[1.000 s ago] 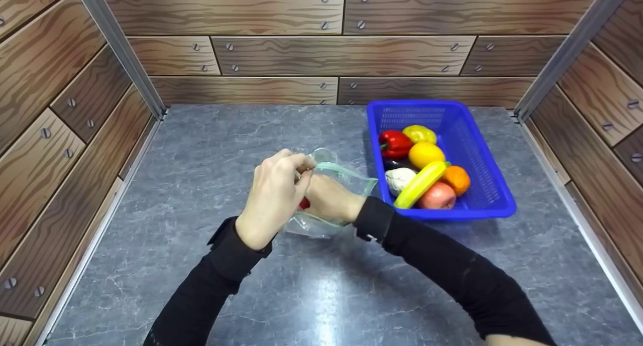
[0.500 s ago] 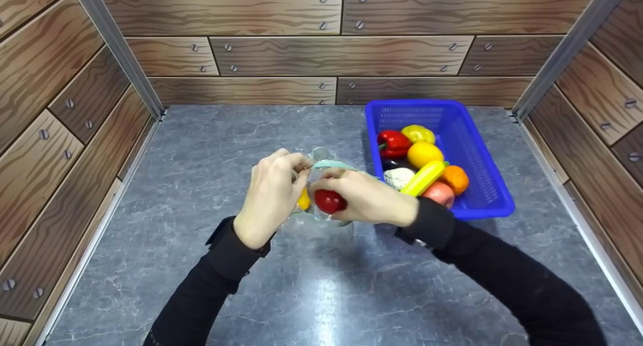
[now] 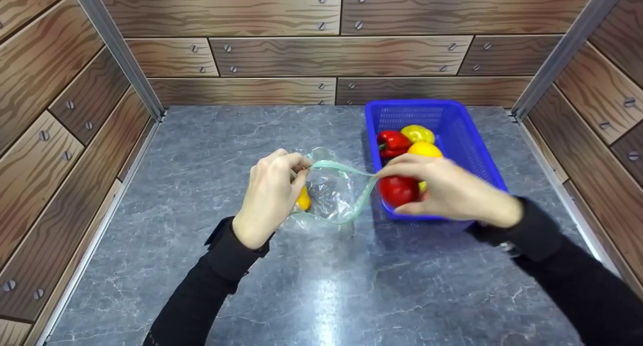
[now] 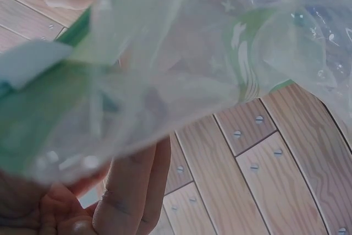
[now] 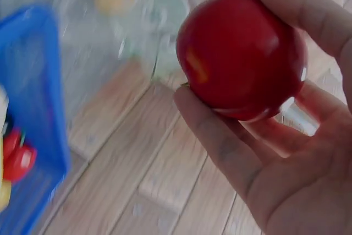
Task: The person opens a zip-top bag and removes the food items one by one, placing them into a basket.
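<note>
My left hand (image 3: 271, 195) pinches the green zip rim of a clear zip bag (image 3: 335, 164), whose mouth gapes to the right. Part of a yellow-orange item (image 3: 304, 199) shows inside the bag beside that hand. In the left wrist view, the film of the bag (image 4: 181, 81) spreads above the curled fingers. My right hand (image 3: 447, 188) holds a shiny red apple (image 3: 398, 191) between thumb and fingers, over the left side of the blue basket and outside the bag. The right wrist view shows the apple (image 5: 239, 53) with a small yellow patch.
The blue plastic basket (image 3: 417, 103) stands right of the bag on the grey marbled tabletop (image 3: 226, 135). It holds a red bell pepper (image 3: 393, 142), a yellow-green pepper (image 3: 418, 134) and a lemon (image 3: 425, 149); my right hand covers other produce. Wood-patterned walls (image 3: 281, 54) enclose the table.
My right hand has come out of the bag with the red apple and moved right to the basket. My left hand keeps its pinch on the bag's rim.
</note>
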A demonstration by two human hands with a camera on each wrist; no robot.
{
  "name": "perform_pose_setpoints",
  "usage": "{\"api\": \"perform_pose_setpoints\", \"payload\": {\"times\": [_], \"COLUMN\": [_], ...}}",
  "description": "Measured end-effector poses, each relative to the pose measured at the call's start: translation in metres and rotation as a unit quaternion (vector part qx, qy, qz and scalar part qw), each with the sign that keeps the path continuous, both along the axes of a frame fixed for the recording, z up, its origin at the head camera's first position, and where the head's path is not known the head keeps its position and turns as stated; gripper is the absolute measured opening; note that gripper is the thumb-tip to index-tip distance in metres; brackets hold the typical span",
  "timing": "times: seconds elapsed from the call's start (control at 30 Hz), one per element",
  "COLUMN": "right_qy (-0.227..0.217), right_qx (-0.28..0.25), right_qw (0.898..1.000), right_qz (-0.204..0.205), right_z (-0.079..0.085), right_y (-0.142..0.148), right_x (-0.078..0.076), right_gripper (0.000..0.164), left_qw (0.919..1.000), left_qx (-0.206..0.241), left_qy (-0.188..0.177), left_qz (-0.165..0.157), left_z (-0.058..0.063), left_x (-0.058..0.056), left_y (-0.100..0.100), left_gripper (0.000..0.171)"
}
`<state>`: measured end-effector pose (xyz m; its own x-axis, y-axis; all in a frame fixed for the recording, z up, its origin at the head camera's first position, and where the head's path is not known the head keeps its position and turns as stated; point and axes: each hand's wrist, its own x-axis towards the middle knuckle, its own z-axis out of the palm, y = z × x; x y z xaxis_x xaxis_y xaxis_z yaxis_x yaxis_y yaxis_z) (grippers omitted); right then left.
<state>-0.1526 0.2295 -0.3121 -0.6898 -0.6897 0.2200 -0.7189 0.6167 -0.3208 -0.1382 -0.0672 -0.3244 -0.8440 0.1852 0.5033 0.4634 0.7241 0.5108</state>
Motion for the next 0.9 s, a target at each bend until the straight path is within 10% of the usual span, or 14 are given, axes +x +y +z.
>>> {"api": "perform_pose_setpoints", "payload": {"times": [0.33, 0.9], "right_qy": [0.026, -0.116], "right_qx": [0.021, 0.103], "right_qw": [0.994, 0.969], "right_qz": [-0.106, -0.193], "right_z": [-0.004, -0.068], "right_y": [0.091, 0.154], "right_x": [-0.02, -0.059], "right_gripper": [0.061, 0.063], "left_qw": [1.0, 1.0], "left_qx": [-0.005, -0.005], "left_qy": [-0.001, -0.004], "left_qz": [0.004, 0.0], "left_z": [0.001, 0.003], "left_x": [0.001, 0.001], "left_y": [0.001, 0.003], "left_gripper": [0.008, 0.008]}}
